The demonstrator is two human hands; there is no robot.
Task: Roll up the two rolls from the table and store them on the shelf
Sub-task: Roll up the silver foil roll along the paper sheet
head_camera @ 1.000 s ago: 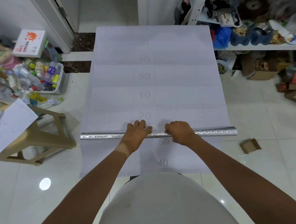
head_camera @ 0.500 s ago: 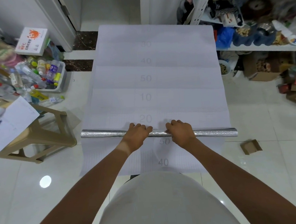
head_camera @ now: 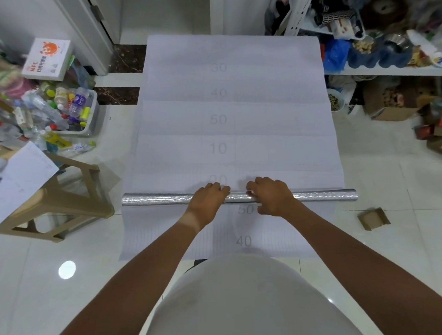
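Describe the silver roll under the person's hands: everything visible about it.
The silver roll is a long, thin tube of shiny, crinkled foil-like material lying crosswise on the white sheet printed with grey numbers. It spans nearly the sheet's full width, its right end reaching just past the sheet's edge. The left hand and right hand rest on its middle, fingers curled over the far side. Unrolled sheet extends both beyond it and towards the person.
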